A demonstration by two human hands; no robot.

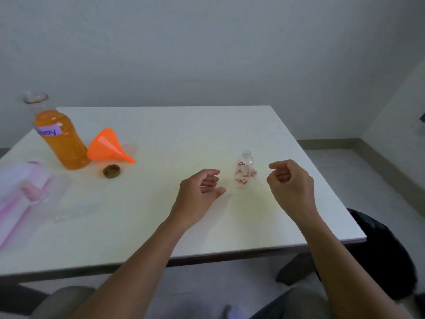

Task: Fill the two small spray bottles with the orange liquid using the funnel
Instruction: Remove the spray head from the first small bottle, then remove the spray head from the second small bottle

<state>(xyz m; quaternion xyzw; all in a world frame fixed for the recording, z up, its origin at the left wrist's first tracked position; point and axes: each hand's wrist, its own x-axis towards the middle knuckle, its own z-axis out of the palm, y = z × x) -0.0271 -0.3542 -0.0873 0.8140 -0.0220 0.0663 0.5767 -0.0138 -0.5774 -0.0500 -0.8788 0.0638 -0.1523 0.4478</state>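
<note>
Plainly, one small spray bottle (244, 171) stands upright on the white worktop (172, 134), right of centre, between the two hands and touching neither; it is clear plastic printed with red flowers, see-through from base to neck, with its threaded neck uncapped. One large bottle of orange liquid (62, 141) stands near the far left corner, also uncapped, filled nearly to the shoulder, with a purple handwritten label; one orange funnel (104, 146) lies on its side just beside it, spout pointing right; one brown cap (111, 171) rests in front of the funnel, open side up. One blurred bundle of clear packaging (57, 194) with pink contents lies at the left edge. Two bare hands hover over the worktop; the left hand (199, 192) has its fingers (210, 178) loosely curled toward the bottle, holding nothing; the right hand (291, 183) has its fingers (281, 174) curled a little more, thumb near the forefinger, also holding nothing.
</note>
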